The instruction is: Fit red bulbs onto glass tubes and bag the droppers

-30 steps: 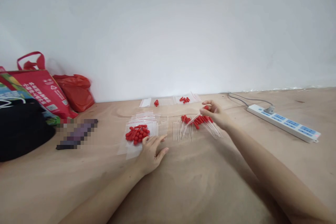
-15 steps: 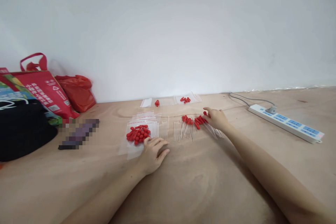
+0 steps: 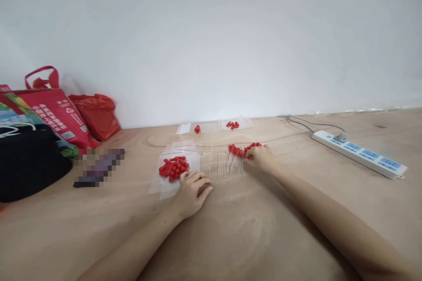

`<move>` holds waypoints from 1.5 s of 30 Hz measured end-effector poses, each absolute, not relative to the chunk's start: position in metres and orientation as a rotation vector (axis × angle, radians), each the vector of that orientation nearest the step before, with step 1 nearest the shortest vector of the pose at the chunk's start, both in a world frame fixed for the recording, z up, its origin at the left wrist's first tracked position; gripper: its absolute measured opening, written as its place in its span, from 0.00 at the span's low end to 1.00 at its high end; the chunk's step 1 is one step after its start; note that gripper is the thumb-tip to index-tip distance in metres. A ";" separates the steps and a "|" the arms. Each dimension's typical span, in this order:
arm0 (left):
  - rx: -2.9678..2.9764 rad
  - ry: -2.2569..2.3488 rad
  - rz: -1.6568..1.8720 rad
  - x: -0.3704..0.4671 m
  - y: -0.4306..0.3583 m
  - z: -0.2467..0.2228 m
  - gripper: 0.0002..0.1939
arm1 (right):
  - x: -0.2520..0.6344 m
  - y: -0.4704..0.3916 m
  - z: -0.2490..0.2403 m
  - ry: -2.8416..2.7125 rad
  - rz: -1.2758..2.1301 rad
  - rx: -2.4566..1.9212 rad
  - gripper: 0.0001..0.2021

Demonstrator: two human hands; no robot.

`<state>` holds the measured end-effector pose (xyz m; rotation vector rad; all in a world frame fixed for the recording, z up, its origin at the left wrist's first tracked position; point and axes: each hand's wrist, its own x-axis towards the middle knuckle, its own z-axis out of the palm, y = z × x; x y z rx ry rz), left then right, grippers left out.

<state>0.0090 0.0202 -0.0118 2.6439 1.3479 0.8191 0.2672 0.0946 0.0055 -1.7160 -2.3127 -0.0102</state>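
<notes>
A second ago the right hand (image 3: pixel 260 159) was raised with a red-topped dropper pinched above the tabletop (image 3: pixel 231 232); now it is down, over the tubes of the right-hand group of droppers (image 3: pixel 253 145), whose red tops show just beyond its fingers. The tubes that splayed out to the right of that group are now hidden behind the hand. I judge that the raised dropper has been laid with the others and that the hand is now handling the group at its tube end. Its fingers are bent inward; whether they pinch anything I cannot tell. The left hand (image 3: pixel 191 192) has hardly moved: its fingers lie loosely bent and close together, thumb apart, nothing visible between them. It rests just beside the bags (image 3: pixel 180 145) bearing loose bulbs (image 3: pixel 174 168). Between the hands, farther from the near side, lie bare tubes (image 3: pixel 222 163) and another dropper group (image 3: pixel 235 151). More bulbs (image 3: pixel 232 125) sit on a bag near the tabletop's far edge, unchanged.
</notes>
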 end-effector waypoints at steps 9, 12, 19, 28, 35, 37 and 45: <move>2.629 1.367 0.788 0.010 0.020 -0.009 0.05 | 0.260 0.091 0.002 -2.187 -0.054 -1.944 0.07; 2.632 1.375 0.785 0.010 0.020 -0.008 0.05 | 0.258 0.088 0.002 -2.138 -0.035 -1.955 0.08; 2.636 1.374 0.790 0.011 0.020 -0.008 0.05 | 0.257 0.088 0.000 -2.052 0.078 -2.050 0.09; 2.642 1.370 0.790 0.010 0.020 -0.008 0.05 | 0.256 0.088 0.003 -2.030 0.125 -2.070 0.09; 2.648 1.375 0.789 0.009 0.020 -0.008 0.05 | 0.250 0.084 0.004 -2.064 0.127 -2.075 0.09; 2.646 1.379 0.782 0.009 0.020 -0.008 0.06 | 0.247 0.084 0.003 -2.077 0.120 -2.086 0.11; 2.642 1.404 0.779 0.010 0.020 -0.009 0.06 | 0.245 0.081 0.005 -2.047 0.138 -2.116 0.13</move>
